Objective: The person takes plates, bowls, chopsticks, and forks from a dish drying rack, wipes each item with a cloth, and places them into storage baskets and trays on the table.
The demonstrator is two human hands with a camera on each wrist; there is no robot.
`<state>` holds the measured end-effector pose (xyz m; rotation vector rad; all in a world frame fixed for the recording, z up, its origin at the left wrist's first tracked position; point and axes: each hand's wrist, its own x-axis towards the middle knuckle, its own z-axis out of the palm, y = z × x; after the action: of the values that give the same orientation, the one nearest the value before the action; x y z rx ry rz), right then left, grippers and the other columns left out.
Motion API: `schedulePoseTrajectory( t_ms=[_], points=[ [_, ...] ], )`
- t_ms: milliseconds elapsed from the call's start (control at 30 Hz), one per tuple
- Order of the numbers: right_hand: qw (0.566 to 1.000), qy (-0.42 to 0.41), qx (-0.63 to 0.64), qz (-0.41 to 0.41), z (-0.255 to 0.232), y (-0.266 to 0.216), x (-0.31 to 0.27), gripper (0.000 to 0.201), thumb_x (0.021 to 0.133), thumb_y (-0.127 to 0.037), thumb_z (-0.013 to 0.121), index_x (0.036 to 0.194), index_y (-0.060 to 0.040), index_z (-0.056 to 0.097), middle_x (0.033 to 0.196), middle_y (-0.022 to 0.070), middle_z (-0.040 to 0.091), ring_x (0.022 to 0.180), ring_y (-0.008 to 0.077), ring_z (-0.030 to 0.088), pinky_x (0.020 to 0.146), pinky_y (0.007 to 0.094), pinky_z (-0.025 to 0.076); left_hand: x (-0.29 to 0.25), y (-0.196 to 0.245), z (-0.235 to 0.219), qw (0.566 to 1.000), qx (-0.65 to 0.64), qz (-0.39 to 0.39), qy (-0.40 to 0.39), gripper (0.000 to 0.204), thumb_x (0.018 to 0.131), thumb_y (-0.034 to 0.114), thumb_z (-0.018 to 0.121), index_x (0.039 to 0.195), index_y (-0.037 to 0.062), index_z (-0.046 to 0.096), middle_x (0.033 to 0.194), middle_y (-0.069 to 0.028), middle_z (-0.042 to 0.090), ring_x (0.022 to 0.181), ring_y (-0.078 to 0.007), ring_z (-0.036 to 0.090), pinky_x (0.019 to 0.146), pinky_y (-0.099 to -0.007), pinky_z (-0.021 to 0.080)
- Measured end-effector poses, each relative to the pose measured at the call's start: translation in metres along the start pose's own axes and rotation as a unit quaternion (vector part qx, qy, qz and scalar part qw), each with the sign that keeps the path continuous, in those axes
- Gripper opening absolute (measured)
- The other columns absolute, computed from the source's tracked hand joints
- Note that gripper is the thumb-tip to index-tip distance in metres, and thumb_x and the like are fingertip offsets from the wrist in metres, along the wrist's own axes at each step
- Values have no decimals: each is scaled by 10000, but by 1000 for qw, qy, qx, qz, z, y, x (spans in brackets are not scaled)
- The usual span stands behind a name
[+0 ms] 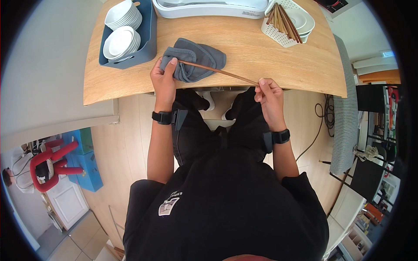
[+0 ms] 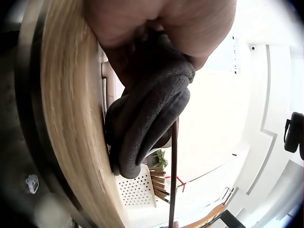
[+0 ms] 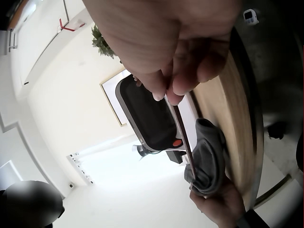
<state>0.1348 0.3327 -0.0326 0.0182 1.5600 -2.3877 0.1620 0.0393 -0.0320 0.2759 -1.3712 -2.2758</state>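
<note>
A long brown wooden chopstick stretches between both hands, slanting a little down to the right over the table's near edge. Its left end goes into a dark grey cloth, which my left hand grips around it with the thumb on top. The rest of the cloth spreads in loose folds at the tabletop. My right hand pinches the chopstick's other end between thumb and fingertips. In the right wrist view, the cloth is bunched at the far end of the chopstick.
On the wooden table, a blue bin holds stacked white bowls at the left. A white tray with metal utensils sits at the back. A perforated white basket at the right holds several chopsticks and dishes.
</note>
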Motion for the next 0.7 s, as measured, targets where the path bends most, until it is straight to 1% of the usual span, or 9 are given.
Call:
schedulePoseTrajectory(
  t_ms=[33, 100, 133, 200, 333, 433, 467, 533, 700],
  points=[
    [1000, -3, 3, 0, 0, 1, -1, 125, 946, -174, 645, 929, -50, 643, 779, 52, 654, 590, 82, 524, 566, 213, 433, 1, 1, 1, 1000, -9, -4, 2, 220, 946, 95, 631, 1120, -38, 604, 988, -45, 665, 853, -71, 600, 760, -217, 480],
    [999, 6, -49, 9, 3, 5, -4, 115, 923, -144, 677, 958, -38, 649, 814, 56, 674, 620, 76, 561, 566, 200, 443, 2, -3, -4, 1000, 4, -2, -6, 222, 943, 103, 639, 1113, -35, 604, 979, -40, 662, 849, -67, 595, 752, -214, 476],
    [999, 3, -45, 9, 7, 6, -4, 115, 923, -144, 677, 958, -38, 649, 814, 56, 674, 620, 76, 561, 566, 200, 443, 2, -3, -4, 1000, 13, -2, -14, 224, 940, 111, 647, 1107, -32, 605, 970, -35, 659, 846, -62, 590, 744, -211, 472],
    [997, -7, -75, 20, 18, 8, -6, 143, 892, -115, 713, 987, -26, 654, 845, 55, 691, 648, 71, 587, 585, 198, 469, 1, -3, -3, 999, 32, 5, -14, 218, 934, 114, 657, 1090, -31, 608, 959, -30, 658, 837, -55, 584, 734, -204, 467],
    [993, -23, -112, 20, 37, 18, -1, 143, 866, -92, 738, 967, -21, 666, 840, 41, 694, 667, 67, 607, 599, 200, 493, 2, -4, -4, 997, 70, 12, -22, 205, 925, 101, 662, 1070, -37, 616, 935, -22, 661, 804, -47, 579, 714, -198, 466],
    [984, -52, -172, -12, 49, 25, 0, 121, 845, -82, 753, 918, -14, 686, 808, 29, 692, 673, 68, 622, 608, 205, 510, -1, -6, -4, 996, 83, 13, -26, 205, 919, 98, 666, 1065, -37, 620, 923, -16, 660, 791, -43, 575, 705, -195, 464],
    [984, -52, -170, -12, 51, 26, 0, 121, 845, -82, 753, 918, -14, 686, 808, 29, 692, 673, 68, 622, 608, 205, 510, -1, -6, -5, 996, 81, 11, -26, 207, 917, 99, 668, 1066, -37, 620, 920, -13, 659, 789, -41, 574, 702, -193, 463],
    [973, -66, -220, -21, 54, 28, 1, 133, 838, -79, 755, 929, -10, 686, 811, 29, 693, 662, 66, 617, 607, 209, 512, -1, -6, -4, 997, 78, 14, -23, 208, 916, 102, 670, 1064, -36, 621, 917, -11, 657, 787, -39, 570, 699, -192, 460],
    [971, -51, -233, -30, 50, 20, 4, 145, 837, -85, 756, 944, -10, 693, 822, 23, 696, 666, 56, 613, 597, 209, 507, -2, -8, -7, 997, 79, 21, -14, 210, 913, 110, 677, 1057, -32, 623, 910, -6, 652, 775, -33, 557, 692, -189, 452]
  ],
)
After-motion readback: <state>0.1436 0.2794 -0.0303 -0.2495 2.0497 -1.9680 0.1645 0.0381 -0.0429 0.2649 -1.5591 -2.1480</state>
